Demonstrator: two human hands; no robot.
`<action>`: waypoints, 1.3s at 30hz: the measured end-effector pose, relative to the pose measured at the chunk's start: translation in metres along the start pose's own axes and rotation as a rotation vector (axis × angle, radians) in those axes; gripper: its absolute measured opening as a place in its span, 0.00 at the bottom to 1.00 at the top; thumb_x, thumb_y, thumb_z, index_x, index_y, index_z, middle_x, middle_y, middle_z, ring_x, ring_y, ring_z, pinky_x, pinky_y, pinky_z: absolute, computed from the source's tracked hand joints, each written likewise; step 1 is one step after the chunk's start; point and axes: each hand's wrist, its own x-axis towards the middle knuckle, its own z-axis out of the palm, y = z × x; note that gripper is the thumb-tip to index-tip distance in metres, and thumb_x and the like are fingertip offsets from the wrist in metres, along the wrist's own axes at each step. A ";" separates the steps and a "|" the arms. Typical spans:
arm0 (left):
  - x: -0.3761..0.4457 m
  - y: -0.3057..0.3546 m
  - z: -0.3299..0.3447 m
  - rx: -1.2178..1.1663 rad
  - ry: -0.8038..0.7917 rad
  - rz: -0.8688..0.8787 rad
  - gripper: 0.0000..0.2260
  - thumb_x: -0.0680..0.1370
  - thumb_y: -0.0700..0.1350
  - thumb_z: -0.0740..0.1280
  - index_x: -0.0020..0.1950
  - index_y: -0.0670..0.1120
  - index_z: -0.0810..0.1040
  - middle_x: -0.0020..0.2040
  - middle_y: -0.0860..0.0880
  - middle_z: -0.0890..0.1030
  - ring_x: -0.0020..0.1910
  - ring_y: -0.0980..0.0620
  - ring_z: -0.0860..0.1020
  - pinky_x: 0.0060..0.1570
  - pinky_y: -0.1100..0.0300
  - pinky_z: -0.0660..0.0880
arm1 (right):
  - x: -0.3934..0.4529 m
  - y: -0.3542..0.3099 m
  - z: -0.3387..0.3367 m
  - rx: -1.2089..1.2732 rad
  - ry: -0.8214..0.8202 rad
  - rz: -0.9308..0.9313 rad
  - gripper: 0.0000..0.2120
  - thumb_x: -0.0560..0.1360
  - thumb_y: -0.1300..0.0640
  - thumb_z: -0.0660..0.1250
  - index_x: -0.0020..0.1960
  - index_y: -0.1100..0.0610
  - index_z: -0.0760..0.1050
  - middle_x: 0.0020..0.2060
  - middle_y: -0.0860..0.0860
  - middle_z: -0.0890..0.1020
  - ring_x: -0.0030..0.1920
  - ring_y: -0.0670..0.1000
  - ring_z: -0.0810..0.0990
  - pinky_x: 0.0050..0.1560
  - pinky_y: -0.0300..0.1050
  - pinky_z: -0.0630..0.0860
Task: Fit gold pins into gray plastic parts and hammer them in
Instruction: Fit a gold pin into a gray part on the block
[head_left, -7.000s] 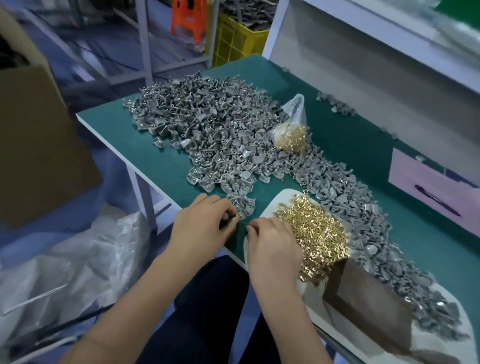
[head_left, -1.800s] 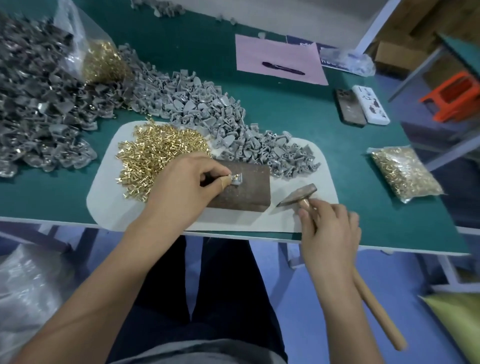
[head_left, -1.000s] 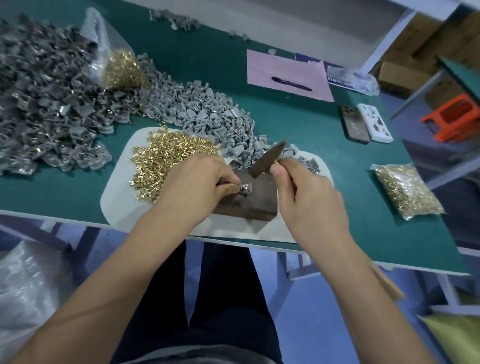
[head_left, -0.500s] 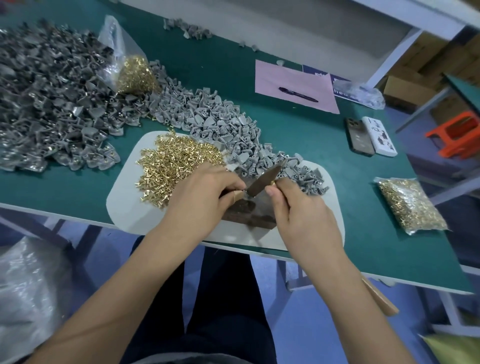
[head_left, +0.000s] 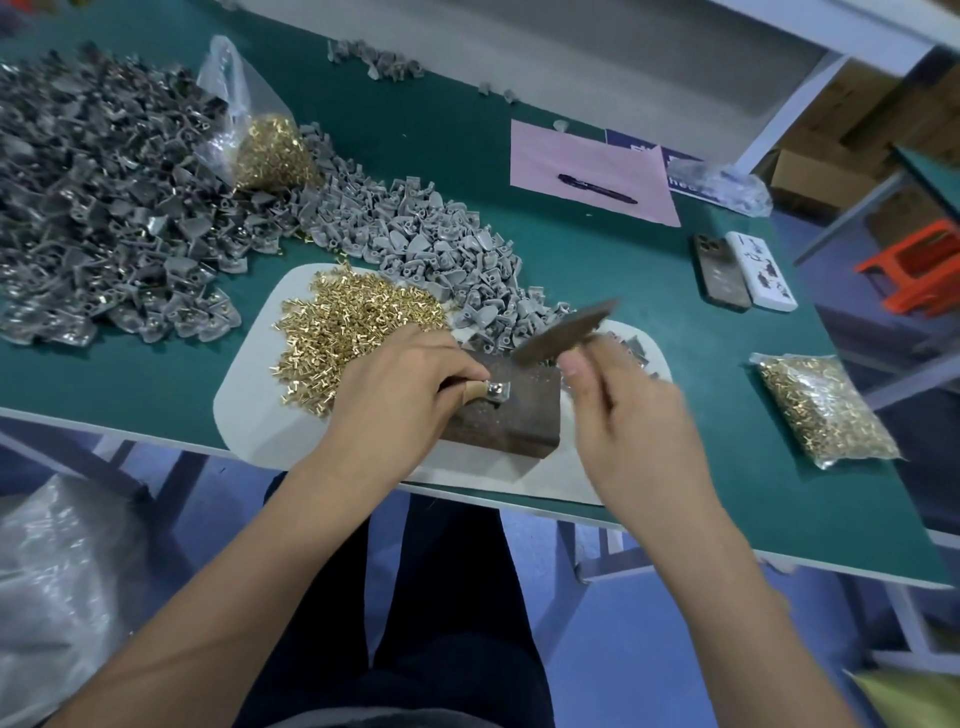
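Pinching a gray part (head_left: 497, 389) on the dark block (head_left: 511, 421) near the counter's (head_left: 675, 291) front edge, my left hand (head_left: 395, 395) steadies it; my right hand (head_left: 631, 415) grips the hammer (head_left: 563, 332), head raised above the block. Gold pins (head_left: 353, 327) lie heaped just left.

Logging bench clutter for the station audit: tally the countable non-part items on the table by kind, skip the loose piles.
Bags of gold pins: 2
Phones: 2
Pens: 1
Pink sheets: 1
Hammers: 1
Brown blocks: 1
Total: 8
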 end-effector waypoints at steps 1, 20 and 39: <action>0.000 0.000 0.000 0.003 0.005 0.002 0.06 0.76 0.56 0.72 0.50 0.59 0.85 0.45 0.62 0.80 0.48 0.55 0.74 0.36 0.58 0.66 | -0.002 0.000 0.005 -0.040 -0.109 0.007 0.16 0.84 0.41 0.50 0.56 0.48 0.72 0.33 0.49 0.78 0.38 0.60 0.78 0.35 0.53 0.72; 0.002 -0.005 0.001 -0.015 0.002 0.006 0.06 0.75 0.56 0.73 0.50 0.59 0.85 0.44 0.62 0.80 0.48 0.56 0.75 0.37 0.58 0.67 | 0.002 0.009 0.000 0.072 0.169 0.002 0.16 0.83 0.38 0.50 0.56 0.45 0.72 0.31 0.48 0.76 0.31 0.56 0.73 0.31 0.50 0.64; 0.004 -0.004 -0.001 0.025 -0.001 0.018 0.06 0.74 0.56 0.73 0.50 0.60 0.85 0.43 0.63 0.80 0.47 0.57 0.75 0.34 0.61 0.63 | -0.015 0.013 0.012 -0.106 -0.043 0.075 0.16 0.83 0.39 0.49 0.54 0.46 0.71 0.31 0.50 0.78 0.37 0.63 0.78 0.33 0.51 0.69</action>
